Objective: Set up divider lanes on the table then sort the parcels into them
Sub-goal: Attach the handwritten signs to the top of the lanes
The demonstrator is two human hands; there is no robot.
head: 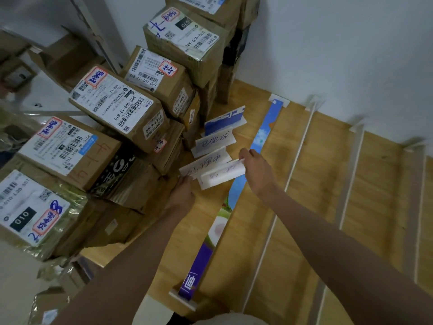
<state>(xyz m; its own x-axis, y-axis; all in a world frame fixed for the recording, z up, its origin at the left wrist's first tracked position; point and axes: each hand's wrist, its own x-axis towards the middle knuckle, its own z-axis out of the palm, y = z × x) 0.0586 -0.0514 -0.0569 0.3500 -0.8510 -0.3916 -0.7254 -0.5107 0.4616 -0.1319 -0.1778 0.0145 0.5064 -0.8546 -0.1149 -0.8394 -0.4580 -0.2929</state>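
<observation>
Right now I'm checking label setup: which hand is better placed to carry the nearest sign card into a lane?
Right. The right hand already pinches the nearest sign card, beside the printed divider; the left hand only touches the next card near the parcels.

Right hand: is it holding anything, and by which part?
Yes: the right hand pinches the nearest white sign card by its upper right edge.

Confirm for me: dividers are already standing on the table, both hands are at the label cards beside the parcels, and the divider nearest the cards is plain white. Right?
Not quite. The head view shows the divider nearest the label cards is colourfully printed, not plain white; the plain white dividers stand farther right. The rest holds.
</observation>
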